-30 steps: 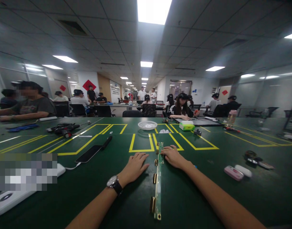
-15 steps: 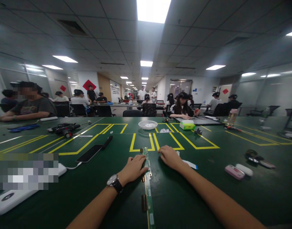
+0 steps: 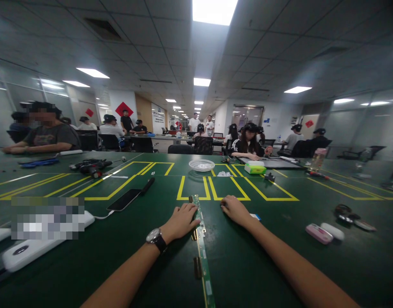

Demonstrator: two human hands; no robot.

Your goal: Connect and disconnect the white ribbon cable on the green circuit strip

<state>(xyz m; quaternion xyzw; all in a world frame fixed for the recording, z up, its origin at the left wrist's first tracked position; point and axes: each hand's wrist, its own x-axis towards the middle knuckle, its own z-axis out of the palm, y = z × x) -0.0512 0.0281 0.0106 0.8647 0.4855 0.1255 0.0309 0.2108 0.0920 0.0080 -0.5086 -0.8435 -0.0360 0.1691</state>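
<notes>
A long narrow green circuit board [image 3: 205, 261] with brown flex tabs along its left edge runs away from me down the middle of the table. My left hand [image 3: 182, 220], with a watch on the wrist, holds the board near its far end, its fingers and thumb lying on the left edge. To the right of the board, apart from it, my right hand [image 3: 234, 209] is low over the table with fingers curled together. Whatever its fingertips may hold is hidden. A white strip with a blue end [image 3: 255, 217] shows partly from behind my right forearm.
Ahead stand a white round basket [image 3: 201, 165] and a green tissue pack [image 3: 254, 167]. At left lie a phone [image 3: 129, 199], a white power strip [image 3: 49, 246] and a power drill [image 3: 93, 167]. A pink case [image 3: 318, 233] is at right. A co-worker [image 3: 248, 143] sits opposite.
My right hand has shifted slightly to the right, its fingers more curled, and covers more of the white strip. My left hand stays on the board. The view has tilted slightly.
</notes>
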